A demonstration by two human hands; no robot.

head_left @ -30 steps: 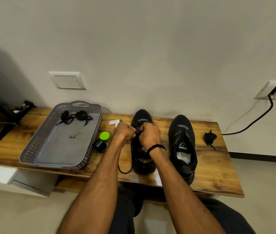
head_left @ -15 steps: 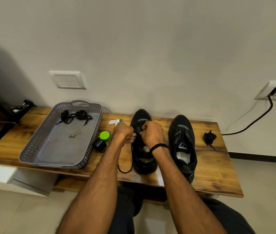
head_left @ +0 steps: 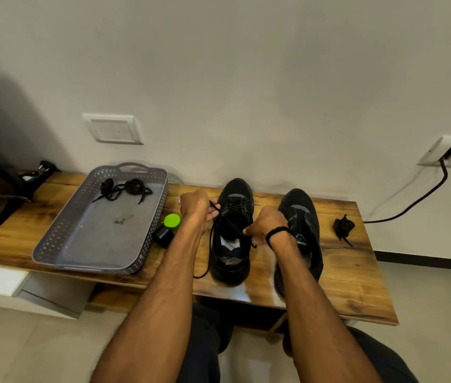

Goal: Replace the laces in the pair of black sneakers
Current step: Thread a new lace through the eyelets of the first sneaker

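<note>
Bottle (head_left: 167, 230), perhaps touching, beside left hand (head_left: 195, 210) gripping lace (head_left: 211, 239)

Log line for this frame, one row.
phase: lacing sneaker | left hand: pinches lace | right hand: pinches same lace | other sneaker: no lace seen | tray: lace bundles

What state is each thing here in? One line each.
Left sneaker, upright, partly laced.
Right sneaker, upright, no lace visible.
Lace, pinched by both hands, end trailing.
Left hand, pinches lace.
Right hand, pinches lace.
Tray laces, bundled in tray.
Spare lace, bundled on table.
Bottle, capped, lying sideways.
</note>
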